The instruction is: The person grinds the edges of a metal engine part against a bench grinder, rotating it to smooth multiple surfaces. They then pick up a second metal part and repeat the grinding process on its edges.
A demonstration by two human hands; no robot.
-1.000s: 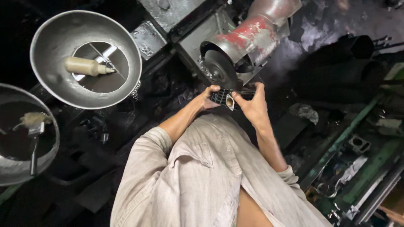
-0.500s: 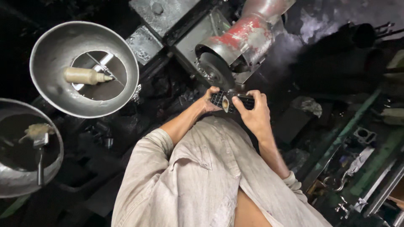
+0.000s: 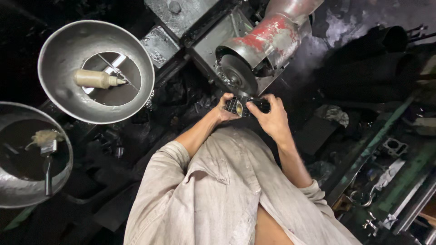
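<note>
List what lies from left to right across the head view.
Metal basin with a brush → funnel-shaped metal bowl holding a cream bottle → left hand → small dark part → right hand → green machine frame.

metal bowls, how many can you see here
2: one metal bowl at upper left holds a cream bottle; the other bowl, cut off at the left edge, holds a brush.

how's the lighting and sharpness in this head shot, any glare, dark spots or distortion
Head view: uneven light, with glare on the rim of the metal bowl and on the pale shirt, while the floor around them sinks into near-black shadow; both hands, left hand and right hand, on the small dark part at the grinding wheel, look fairly sharp; wide-angle stretch bends the edges.
</note>
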